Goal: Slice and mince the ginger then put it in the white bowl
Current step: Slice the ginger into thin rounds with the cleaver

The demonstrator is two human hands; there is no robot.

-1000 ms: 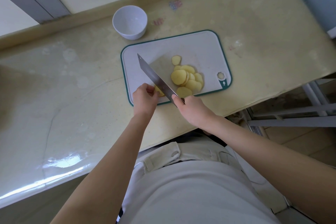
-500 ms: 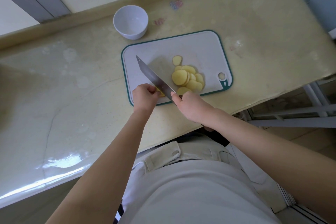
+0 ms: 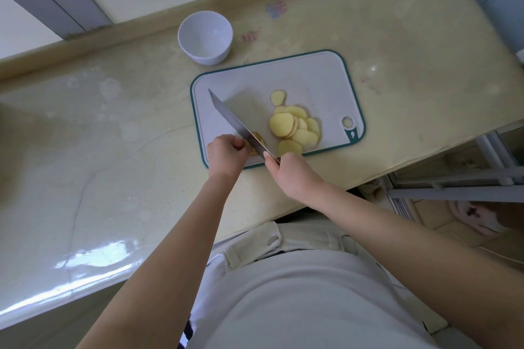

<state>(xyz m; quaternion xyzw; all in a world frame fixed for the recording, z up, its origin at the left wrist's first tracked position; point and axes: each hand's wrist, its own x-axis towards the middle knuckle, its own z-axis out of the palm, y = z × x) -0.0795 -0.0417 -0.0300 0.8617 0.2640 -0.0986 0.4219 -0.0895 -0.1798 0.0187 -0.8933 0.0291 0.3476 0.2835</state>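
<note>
A white cutting board [image 3: 309,76] with a green rim lies on the counter. A pile of yellow ginger slices [image 3: 295,127] sits on its right half. At the board's near left corner my left hand [image 3: 225,154] holds down the remaining ginger piece [image 3: 259,140] with curled fingers. My right hand [image 3: 295,176] grips the handle of a cleaver [image 3: 235,122], whose blade rests on that piece right beside my left fingers. The white bowl [image 3: 204,37] stands beyond the board's far left corner, with nothing in it.
The beige counter [image 3: 113,150] stretches left and ends in a near edge just in front of my body. A wall ledge runs along the back. To the right, past the counter's end, grey metal rails [image 3: 453,190] and the floor show below.
The cleaver and my right hand shifted slightly left along the ginger piece, closer to my left fingers. The slice pile and bowl stayed put.
</note>
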